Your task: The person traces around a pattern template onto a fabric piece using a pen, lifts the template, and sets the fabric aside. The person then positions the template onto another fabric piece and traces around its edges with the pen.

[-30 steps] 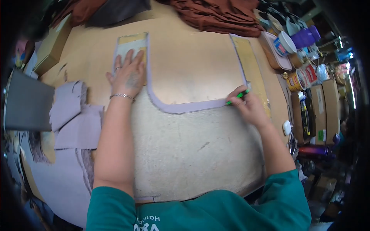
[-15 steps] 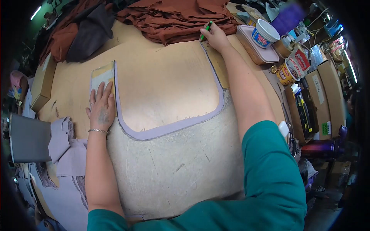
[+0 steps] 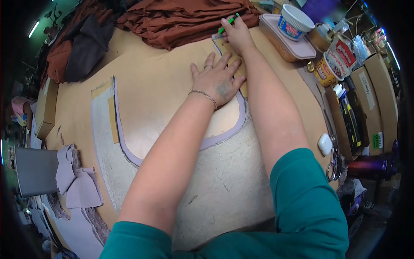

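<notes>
Rust-brown cloth (image 3: pixel 185 23) lies just left of the right hand (image 3: pixel 237 36); a plastic box (image 3: pixel 298 51) sits to its right. That hand pinches a green pen (image 3: pixel 233 19), slanting away rightward. The left hand (image 3: pixel 217 82), spread, unladen, rests over the grey sheet's (image 3: pixel 224 177) far-pointing arm.

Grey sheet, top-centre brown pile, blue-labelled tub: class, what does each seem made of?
Grey sheet: perhaps matte card, from its scuffed, flat surface. Brown pile: fabric or thin leather, faint sheen, from its supple creases. Blue-labelled tub: probably smooth plastic, from its ribbed rim.
</notes>
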Available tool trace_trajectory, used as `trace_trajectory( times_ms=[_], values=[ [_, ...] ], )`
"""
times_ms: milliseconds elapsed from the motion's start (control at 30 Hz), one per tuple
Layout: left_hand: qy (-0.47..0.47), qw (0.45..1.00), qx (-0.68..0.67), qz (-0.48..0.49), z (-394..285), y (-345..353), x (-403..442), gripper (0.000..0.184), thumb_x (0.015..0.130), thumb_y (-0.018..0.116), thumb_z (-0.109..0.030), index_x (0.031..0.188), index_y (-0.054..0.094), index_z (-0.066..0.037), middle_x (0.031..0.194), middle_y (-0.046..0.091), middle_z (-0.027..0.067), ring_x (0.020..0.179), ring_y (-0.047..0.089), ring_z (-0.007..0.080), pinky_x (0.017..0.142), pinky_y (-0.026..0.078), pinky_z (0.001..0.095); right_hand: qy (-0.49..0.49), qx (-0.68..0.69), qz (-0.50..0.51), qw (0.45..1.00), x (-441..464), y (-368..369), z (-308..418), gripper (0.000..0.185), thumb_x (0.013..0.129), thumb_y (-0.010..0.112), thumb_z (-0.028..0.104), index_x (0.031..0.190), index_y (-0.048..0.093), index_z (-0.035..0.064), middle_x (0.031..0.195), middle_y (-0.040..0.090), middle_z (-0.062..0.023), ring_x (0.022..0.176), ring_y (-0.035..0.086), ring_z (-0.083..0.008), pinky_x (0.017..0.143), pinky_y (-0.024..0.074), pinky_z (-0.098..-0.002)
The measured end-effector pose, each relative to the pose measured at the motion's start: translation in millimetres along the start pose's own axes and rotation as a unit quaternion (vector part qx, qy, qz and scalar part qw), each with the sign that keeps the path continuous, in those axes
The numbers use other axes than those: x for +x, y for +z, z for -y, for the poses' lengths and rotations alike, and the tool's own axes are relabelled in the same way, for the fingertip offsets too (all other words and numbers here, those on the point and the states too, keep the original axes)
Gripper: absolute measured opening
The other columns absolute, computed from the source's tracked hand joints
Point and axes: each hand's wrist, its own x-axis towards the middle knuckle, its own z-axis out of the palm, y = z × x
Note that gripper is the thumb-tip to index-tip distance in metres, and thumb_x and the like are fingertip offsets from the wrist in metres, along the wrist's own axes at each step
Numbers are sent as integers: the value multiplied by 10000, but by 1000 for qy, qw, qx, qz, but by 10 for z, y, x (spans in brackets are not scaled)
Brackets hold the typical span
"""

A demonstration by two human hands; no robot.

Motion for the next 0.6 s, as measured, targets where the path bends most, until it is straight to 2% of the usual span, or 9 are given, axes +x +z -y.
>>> trace_trajectory(
  times_ms=[200, 233, 267, 333, 400, 433, 467, 533, 600],
  values=[
    [0, 1000, 19, 2, 5, 4, 4, 587, 799, 359, -577, 1313, 293, -300, 1399, 218, -6, 1294, 162, 265, 954, 147, 621, -88, -110, 49, 989, 208, -31, -226, 230, 833, 557, 229, 916, 480, 28, 714, 562, -29, 575, 512, -110, 530, 441, -265],
    [1, 1000, 21, 2, -10, 20, -7, 609, 784, 371, -595, 1311, 298, -300, 1399, 218, -5, 1293, 163, 268, 952, 149, 622, -71, -129, 36, 988, 316, -176, -374, 238, 833, 555, 224, 925, 490, 15, 754, 592, -59, 622, 555, -141, 576, 456, -291],
    [3, 1000, 23, 0, -14, 25, -12, 630, 768, 384, -612, 1309, 302, -300, 1398, 218, -4, 1292, 165, 272, 950, 151, 624, -109, -298, -48, 947, 243, -307, -268, 255, 828, 556, 247, 934, 504, 22, 796, 611, -105, 697, 591, -187, 632, 464, -322],
    [2, 1000, 27, -6, -6, -5, -5, 672, 737, 403, -647, 1305, 314, -299, 1398, 217, -1, 1290, 165, 279, 946, 155, 625, -64, -219, -47, 973, 246, -423, -223, 277, 818, 561, 286, 923, 516, 33, 828, 613, -140, 771, 601, -233, 683, 459, -350],
    [2, 1000, 25, -3, -26, -16, -17, 712, 707, 416, -682, 1299, 327, -296, 1398, 216, 3, 1290, 163, 285, 944, 159, 627, -119, -346, -74, 928, 190, -277, -199, 294, 808, 571, 301, 917, 519, 33, 799, 611, -132, 763, 597, -241, 696, 454, -356],
    [6, 1000, 23, -12, -15, 3, -12, 724, 698, 416, -693, 1297, 333, -295, 1397, 218, 5, 1290, 163, 287, 943, 160, 627, -140, -326, -46, 934, 219, -140, -228, 308, 804, 573, 314, 914, 522, 31, 801, 613, -134, 766, 596, -255, 700, 453, -356],
    [10, 1000, 19, -20, 4, 26, -5, 737, 689, 415, -705, 1295, 339, -293, 1397, 219, 7, 1289, 163, 290, 943, 161, 627, -89, -244, 35, 965, 112, -4, -77, 334, 800, 567, 338, 926, 524, 31, 833, 612, -149, 793, 589, -299, 712, 447, -367],
    [12, 1000, 15, -22, 3, 40, 4, 758, 675, 414, -723, 1293, 343, -291, 1395, 222, 10, 1288, 163, 292, 942, 163, 628, -99, -265, 32, 959, 139, -46, -67, 321, 802, 563, 328, 921, 519, 33, 859, 610, -149, 788, 588, -298, 709, 446, -372],
    [7, 1000, 12, -8, -5, 9, -6, 774, 664, 413, -735, 1294, 342, -291, 1393, 224, 11, 1288, 165, 294, 942, 164, 629, -63, -359, -89, 927, 105, -295, -11, 301, 797, 576, 300, 905, 507, 27, 852, 610, -130, 755, 591, -255, 707, 450, -363]
  ],
)
